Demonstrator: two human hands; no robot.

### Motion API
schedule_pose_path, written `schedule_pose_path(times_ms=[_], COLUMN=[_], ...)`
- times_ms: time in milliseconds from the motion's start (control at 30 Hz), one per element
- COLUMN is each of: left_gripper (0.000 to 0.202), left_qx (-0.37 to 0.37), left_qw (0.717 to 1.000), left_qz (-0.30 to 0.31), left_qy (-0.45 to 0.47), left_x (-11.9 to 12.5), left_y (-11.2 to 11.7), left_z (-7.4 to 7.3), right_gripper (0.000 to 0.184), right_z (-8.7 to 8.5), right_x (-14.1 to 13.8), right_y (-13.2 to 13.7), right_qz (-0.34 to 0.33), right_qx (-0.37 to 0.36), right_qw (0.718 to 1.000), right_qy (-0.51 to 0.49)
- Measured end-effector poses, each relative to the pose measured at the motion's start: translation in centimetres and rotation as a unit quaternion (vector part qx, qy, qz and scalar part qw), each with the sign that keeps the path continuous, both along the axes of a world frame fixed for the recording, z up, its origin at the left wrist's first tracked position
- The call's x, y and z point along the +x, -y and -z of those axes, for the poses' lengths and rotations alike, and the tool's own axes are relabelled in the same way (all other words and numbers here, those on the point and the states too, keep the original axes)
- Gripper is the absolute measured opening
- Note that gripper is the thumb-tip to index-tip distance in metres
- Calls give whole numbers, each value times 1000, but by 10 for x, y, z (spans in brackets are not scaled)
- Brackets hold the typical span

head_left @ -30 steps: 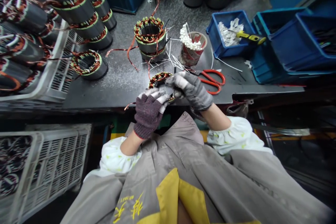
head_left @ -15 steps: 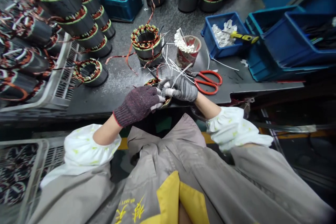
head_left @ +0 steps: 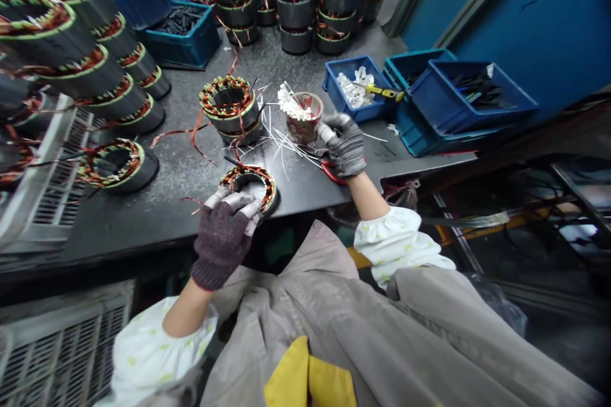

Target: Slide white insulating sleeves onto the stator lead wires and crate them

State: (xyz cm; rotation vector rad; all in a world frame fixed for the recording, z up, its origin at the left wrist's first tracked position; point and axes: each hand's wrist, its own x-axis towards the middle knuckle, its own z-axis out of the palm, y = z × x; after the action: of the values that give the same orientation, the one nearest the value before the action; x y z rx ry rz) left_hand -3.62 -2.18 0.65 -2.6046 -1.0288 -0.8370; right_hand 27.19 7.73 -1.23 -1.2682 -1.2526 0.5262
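My left hand (head_left: 222,238), in a dark purple knit glove with pale fingertips, grips the near rim of a motor stator (head_left: 270,189) at the table's front edge. Its fingers reach over the copper windings into the bore; the glove hides the near side. My right hand (head_left: 345,145), in a grey glove, hovers over red-handled scissors (head_left: 329,170), largely hiding them. Its thumb and forefinger are bent and apart, with nothing visible between them. Just left of those fingers stands a worn cup (head_left: 303,132) of white strips (head_left: 291,103). Loose white strips (head_left: 281,143) lie beside it.
A stator with trailing copper leads (head_left: 229,108) stands behind the held one; another stator (head_left: 114,165) sits left. Stacked stators (head_left: 296,13) rise behind. A blue bin (head_left: 356,86) holds white pieces and a yellow-handled tool (head_left: 386,92). More blue bins (head_left: 477,95) stand right, a teal bin (head_left: 184,38) back left.
My right hand has left the stator and moved right, over the scissors beside the cup. My left hand stays on the stator, whose ring now shows more. The camera view has shifted.
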Motion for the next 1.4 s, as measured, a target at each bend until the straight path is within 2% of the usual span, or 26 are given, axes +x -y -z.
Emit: schedule_pose_path(times_ms=[33, 133, 233, 333, 467, 533, 600, 633, 700, 833, 1000, 1100, 1267, 1333, 1400], left_gripper=[32, 29, 25, 23, 20, 20, 21, 22, 24, 24, 18, 18, 20, 21, 21], left_qx=[0, -8, -25, -44, -72, -86, -95, -101, -112, -119, -93, -80, -100, -113, -126], left_qw=[1000, 1000, 999, 999, 997, 995, 994, 993, 993, 992, 994, 995, 991, 989, 988], left_qz=[-5, -17, -23, -20, -30, -44, -43, -37, -21, -18, -42, -44, -66, -66, -68], left_qy=[10, 23, 22, 14, 29, 38, 42, 42, 39, 39, 27, 32, 61, 65, 56], left_x=[1, 4, 7, 11, 16, 16, 15, 14, 11, 8, 12, 15, 18, 18, 18], left_y=[-2, -7, -9, -8, -6, -5, -4, -4, -3, -2, -1, 1, 3, 3, 3], left_z=[2, 5, 4, 1, 1, 1, 1, 0, -1, 0, 4, 4, 4, 4, 4], right_gripper=[19, 16, 22, 30, 19, 11, 2, 7, 15, 17, 25, 25, 25, 26, 27], right_z=[1, -5, -19, -36, -50, -47, -38, -32, -20, -5, 8, 13, 13, 11, 11], right_x=[3, 5, 8, 11, -3, -17, -28, -33, -37, -38, -39, -48, -60, -59, -55], right_y=[-7, -22, -20, 0, 50, 78, 104, 114, 130, 151, 167, 160, 136, 137, 145], right_qz=[19, 4, -11, 1, 11, -48, -146, -190, -255, -318, -359, -379, -358, -332, -319], right_qx=[13, 56, 48, 51, 166, 179, 166, 157, 142, 120, 56, 41, 128, 157, 153], right_qw=[1000, 998, 996, 987, 972, 979, 975, 969, 956, 940, 931, 923, 924, 929, 932], right_qy=[8, 22, -70, -153, -165, -85, 4, 26, 20, 12, 42, 48, 40, 54, 82])
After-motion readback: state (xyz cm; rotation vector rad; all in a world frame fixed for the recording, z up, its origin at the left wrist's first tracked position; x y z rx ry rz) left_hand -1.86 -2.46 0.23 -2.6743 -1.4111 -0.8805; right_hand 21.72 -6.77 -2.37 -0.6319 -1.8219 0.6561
